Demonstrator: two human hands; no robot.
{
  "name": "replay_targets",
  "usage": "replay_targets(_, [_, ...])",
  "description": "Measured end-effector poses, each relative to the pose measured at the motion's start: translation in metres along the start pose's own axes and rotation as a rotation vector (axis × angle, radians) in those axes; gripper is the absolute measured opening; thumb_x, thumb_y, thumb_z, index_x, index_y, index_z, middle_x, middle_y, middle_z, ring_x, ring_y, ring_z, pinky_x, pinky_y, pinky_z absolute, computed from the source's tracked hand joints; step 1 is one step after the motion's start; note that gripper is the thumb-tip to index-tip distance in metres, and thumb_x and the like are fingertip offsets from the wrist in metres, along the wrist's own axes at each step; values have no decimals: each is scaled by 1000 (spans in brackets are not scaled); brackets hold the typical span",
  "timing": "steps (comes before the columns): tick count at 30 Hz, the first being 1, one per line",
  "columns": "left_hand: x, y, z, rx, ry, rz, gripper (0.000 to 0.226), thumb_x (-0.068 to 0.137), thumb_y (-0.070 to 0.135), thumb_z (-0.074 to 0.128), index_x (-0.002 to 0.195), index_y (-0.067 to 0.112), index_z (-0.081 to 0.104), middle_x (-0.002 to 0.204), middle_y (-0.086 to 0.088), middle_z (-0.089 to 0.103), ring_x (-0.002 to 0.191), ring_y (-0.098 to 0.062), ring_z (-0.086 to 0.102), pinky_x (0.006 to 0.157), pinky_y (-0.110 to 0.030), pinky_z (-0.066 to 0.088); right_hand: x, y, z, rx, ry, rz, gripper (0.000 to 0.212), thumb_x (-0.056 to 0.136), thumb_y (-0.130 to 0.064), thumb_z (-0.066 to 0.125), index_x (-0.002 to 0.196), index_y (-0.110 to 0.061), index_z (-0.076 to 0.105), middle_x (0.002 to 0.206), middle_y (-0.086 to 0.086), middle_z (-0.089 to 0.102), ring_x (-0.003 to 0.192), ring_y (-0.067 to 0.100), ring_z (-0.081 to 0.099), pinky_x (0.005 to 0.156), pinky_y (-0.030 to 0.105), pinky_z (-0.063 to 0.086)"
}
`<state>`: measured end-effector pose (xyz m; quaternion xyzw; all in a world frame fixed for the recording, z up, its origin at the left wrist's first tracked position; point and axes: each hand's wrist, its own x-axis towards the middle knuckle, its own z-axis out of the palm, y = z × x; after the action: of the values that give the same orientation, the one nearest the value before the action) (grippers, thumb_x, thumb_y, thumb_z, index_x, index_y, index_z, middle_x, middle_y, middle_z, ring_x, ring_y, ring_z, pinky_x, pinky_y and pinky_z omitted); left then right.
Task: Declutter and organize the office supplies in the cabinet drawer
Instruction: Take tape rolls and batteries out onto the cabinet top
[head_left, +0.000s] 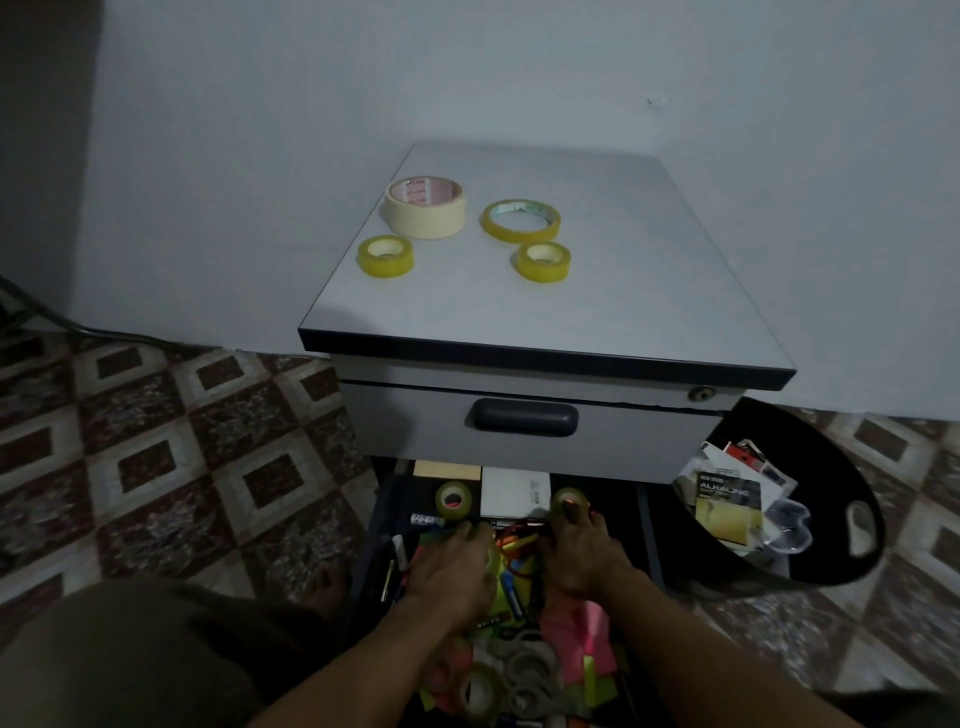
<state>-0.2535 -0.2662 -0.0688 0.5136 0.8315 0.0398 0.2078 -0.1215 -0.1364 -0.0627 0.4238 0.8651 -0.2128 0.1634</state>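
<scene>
Loose tape rolls (519, 670) and bright sticky notes (587, 644) crowd the near end of the open drawer (373, 545). The right hand (582, 558) pinches a small yellow roll (570, 501), likely bound for the sorted rolls (385, 255) grouped on the cabinet top (597, 291). The left hand (452, 566) curls into the clutter; whether it grips anything I cannot tell. Discarded packaging (727, 499) fills the black bin (810, 566) alongside.

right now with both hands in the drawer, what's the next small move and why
Probably lift the small tape roll in the right hand up onto the cabinet top, beside the four tape rolls already grouped there. The left hand touches a second small roll that could follow.
</scene>
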Motion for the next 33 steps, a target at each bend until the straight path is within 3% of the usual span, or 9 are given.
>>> replay_targets(5, [8, -18, -12, -126, 116, -59, 51, 90, 38, 59, 134, 23, 40, 137, -1, 47, 122, -26, 52, 90, -36, 47, 1, -2, -3, 28, 88, 1, 50, 99, -40, 38, 142, -14, 41, 152, 16, 29, 132, 39, 33, 106, 49, 39])
replay_targets(9, [23, -31, -25, -169, 160, -70, 36, 91, 33, 61, 121, 22, 47, 126, -2, 50, 116, -25, 52, 88, -35, 48, -3, -5, -3, 86, 191, -37, 39, 94, -31, 45, 128, -13, 51, 131, 14, 49, 120, 35, 43, 98, 44, 44])
replay_targets(13, [42, -40, -28, -207, 161, -44, 48, 93, 29, 59, 139, 19, 47, 140, -4, 49, 126, -26, 50, 100, -35, 46, 0, -2, 9, 74, 174, -76, 54, 81, -39, 29, 124, -21, 55, 127, 6, 56, 118, 33, 51, 96, 43, 46])
replay_targets(19, [55, -41, -20, -182, 58, -21, 65, 95, 27, 57, 155, 20, 32, 157, -4, 35, 143, -26, 31, 115, -33, 32, -14, -7, 0, 45, 150, -159, 36, 87, -27, 43, 119, -16, 56, 128, 10, 55, 116, 32, 49, 91, 40, 49])
replay_targets(23, [58, -39, -17, -76, 61, -45, 62, 94, 35, 60, 150, 22, 37, 150, -8, 38, 137, -30, 35, 109, -38, 40, -16, -8, -1, 9, 168, -163, 35, 92, -30, 49, 125, -19, 45, 130, 8, 54, 118, 31, 46, 91, 41, 43])
replay_targets(27, [55, -35, -16, -2, 68, -46, 49, 92, 29, 60, 138, 19, 47, 142, -13, 42, 133, -33, 40, 102, -40, 44, -17, -12, -1, -108, 168, -154, 61, 96, -31, 48, 151, -27, 24, 147, 8, 43, 135, 32, 35, 106, 49, 33])
replay_targets(33, [40, -41, -23, 14, 90, -3, 41, 89, 35, 60, 125, 20, 49, 129, -8, 48, 118, -29, 50, 87, -36, 48, -19, -19, 2, -224, 251, -124, 55, 94, -36, 51, 146, -27, 34, 141, 4, 50, 129, 33, 39, 100, 48, 34])
